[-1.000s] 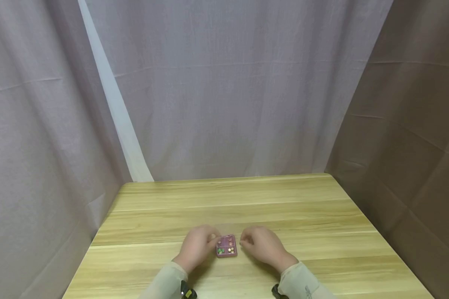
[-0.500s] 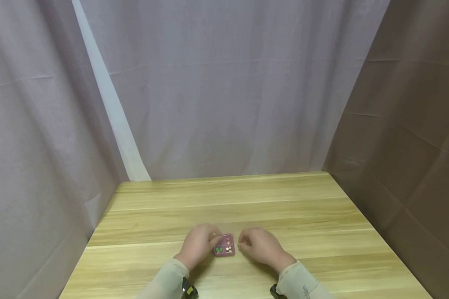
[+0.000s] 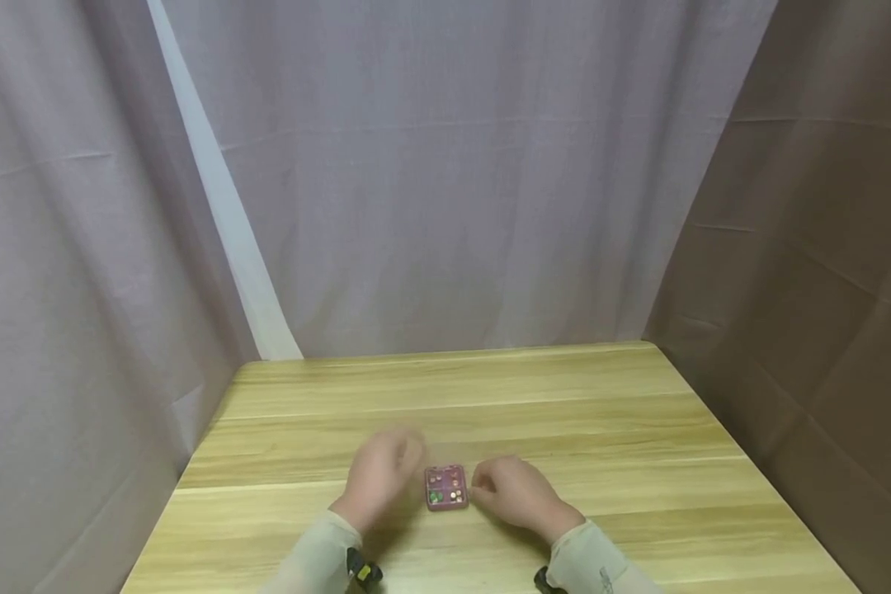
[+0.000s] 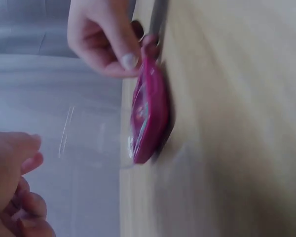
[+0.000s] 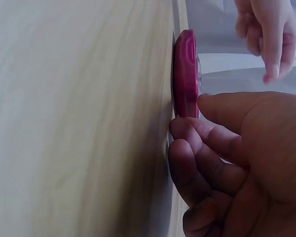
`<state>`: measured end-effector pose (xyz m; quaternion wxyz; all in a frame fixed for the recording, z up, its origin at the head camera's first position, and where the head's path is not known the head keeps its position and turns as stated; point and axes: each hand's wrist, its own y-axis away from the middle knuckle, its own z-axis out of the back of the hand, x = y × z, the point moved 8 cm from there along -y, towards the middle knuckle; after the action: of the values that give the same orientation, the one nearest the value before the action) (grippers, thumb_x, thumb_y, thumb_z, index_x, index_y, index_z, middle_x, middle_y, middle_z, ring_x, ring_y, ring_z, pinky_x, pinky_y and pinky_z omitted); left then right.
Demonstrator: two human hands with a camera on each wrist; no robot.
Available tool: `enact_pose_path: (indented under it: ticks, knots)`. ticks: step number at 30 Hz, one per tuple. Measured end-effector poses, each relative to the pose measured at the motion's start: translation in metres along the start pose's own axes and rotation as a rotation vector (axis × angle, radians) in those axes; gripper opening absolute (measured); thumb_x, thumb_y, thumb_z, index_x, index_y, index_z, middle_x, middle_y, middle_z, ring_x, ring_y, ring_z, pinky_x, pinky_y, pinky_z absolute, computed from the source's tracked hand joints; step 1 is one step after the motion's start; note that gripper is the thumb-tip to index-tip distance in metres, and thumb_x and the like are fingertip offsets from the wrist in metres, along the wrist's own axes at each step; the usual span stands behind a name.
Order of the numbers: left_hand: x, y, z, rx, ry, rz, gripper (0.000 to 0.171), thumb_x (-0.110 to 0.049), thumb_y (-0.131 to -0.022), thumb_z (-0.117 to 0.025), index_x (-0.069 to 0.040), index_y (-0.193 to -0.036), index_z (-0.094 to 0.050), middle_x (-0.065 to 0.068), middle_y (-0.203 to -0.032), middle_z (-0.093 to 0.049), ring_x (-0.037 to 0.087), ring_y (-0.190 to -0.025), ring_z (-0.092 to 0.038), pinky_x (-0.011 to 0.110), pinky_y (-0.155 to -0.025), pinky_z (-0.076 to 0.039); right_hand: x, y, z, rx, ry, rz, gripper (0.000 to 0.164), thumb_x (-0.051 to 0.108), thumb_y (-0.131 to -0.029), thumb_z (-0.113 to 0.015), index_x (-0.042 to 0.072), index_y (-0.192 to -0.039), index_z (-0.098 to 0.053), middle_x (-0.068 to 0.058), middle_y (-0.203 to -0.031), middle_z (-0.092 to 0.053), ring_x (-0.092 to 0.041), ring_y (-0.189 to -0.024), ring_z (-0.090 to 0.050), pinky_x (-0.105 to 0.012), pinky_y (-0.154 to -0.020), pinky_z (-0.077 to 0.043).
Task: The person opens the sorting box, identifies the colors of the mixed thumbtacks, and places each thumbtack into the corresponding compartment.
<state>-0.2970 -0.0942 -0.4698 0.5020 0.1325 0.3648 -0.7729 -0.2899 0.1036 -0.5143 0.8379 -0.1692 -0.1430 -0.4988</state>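
A small pink pill box [image 3: 446, 506] lies on the wooden table, its four-way divided inside facing up. Green pieces [image 3: 435, 497] fill the near left section, pale round pills [image 3: 456, 496] the near right one. Small pills also show in both far sections. A clear lid [image 4: 84, 133] stands raised from the box in the left wrist view. My right hand [image 3: 516, 492] pinches the right edge of the box [image 5: 186, 74] between thumb and fingers. My left hand [image 3: 380, 474], blurred, hovers to the left of the box with loosely bent fingers and nothing in them.
The light wooden table [image 3: 564, 396] extends beyond the box on all sides. Grey curtains [image 3: 445, 206] hang behind it and on the left, a brown one [image 3: 824, 289] on the right. Dark straps [image 3: 364, 569] sit on both wrists.
My left hand has let go of the far left part of the box and moved up and left. Small pills now show in that section. The right hand stays at the right edge.
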Motion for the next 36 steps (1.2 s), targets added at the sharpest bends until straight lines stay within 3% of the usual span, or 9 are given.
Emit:
enact_pose_path:
  ticks: [3, 6, 10, 15, 26, 36]
  knots:
    - [0.003, -0.007, 0.004, -0.038, -0.018, -0.005, 0.027, -0.034, -0.096, -0.061, -0.018, -0.117, -0.069, -0.001, -0.103, -0.068, 0.011, -0.081, -0.058, 0.038, -0.07, -0.056, 0.003, 0.0, -0.001, 0.006, -0.018, -0.006, 0.013, 0.037, -0.087, -0.069, 0.028, -0.078, -0.069, 0.016, -0.07, -0.064, -0.002, -0.062, -0.053, -0.032, -0.062, -0.052]
    - [0.009, -0.009, -0.002, -0.006, -0.028, 0.006, 0.028, -0.033, -0.097, -0.061, -0.017, -0.118, -0.069, 0.001, -0.106, -0.067, 0.01, -0.079, -0.058, 0.035, -0.069, -0.057, 0.004, 0.001, -0.006, 0.025, -0.04, -0.019, 0.014, 0.038, -0.088, -0.068, 0.027, -0.078, -0.07, 0.016, -0.069, -0.064, -0.002, -0.061, -0.053, -0.032, -0.062, -0.052]
    - [0.011, -0.005, -0.013, 0.049, -0.043, 0.003, 0.026, -0.032, -0.097, -0.06, -0.017, -0.115, -0.071, 0.003, -0.112, -0.069, 0.014, -0.09, -0.062, 0.042, -0.081, -0.057, 0.006, 0.002, -0.01, 0.035, -0.04, -0.024, 0.014, 0.038, -0.088, -0.068, 0.027, -0.078, -0.07, 0.017, -0.068, -0.063, -0.002, -0.059, -0.052, -0.031, -0.061, -0.052]
    - [0.005, -0.004, -0.013, 0.063, -0.062, -0.024, 0.02, -0.031, -0.097, -0.06, -0.019, -0.109, -0.072, 0.001, -0.113, -0.072, 0.017, -0.105, -0.06, 0.048, -0.094, -0.052, 0.008, 0.001, -0.011, 0.03, -0.027, -0.017, 0.015, 0.039, -0.088, -0.068, 0.028, -0.079, -0.07, 0.018, -0.068, -0.062, -0.001, -0.06, -0.051, -0.032, -0.062, -0.052]
    - [0.001, -0.006, -0.008, 0.07, -0.033, -0.045, 0.018, -0.031, -0.097, -0.06, -0.02, -0.104, -0.072, -0.002, -0.105, -0.073, 0.011, -0.097, -0.061, 0.043, -0.09, -0.055, 0.012, -0.003, -0.006, 0.033, -0.066, -0.015, 0.015, 0.037, -0.089, -0.068, 0.025, -0.081, -0.072, 0.017, -0.066, -0.063, -0.001, -0.057, -0.052, -0.029, -0.061, -0.053]
    - [0.005, 0.005, -0.008, 0.107, 0.007, -0.051, 0.019, -0.022, -0.094, -0.065, -0.018, -0.11, -0.073, 0.001, -0.111, -0.075, 0.011, -0.099, -0.065, 0.04, -0.089, -0.057, 0.01, -0.001, -0.01, 0.048, -0.117, -0.03, 0.012, 0.029, -0.089, -0.067, 0.022, -0.081, -0.072, 0.015, -0.066, -0.062, -0.003, -0.057, -0.053, -0.028, -0.06, -0.052]
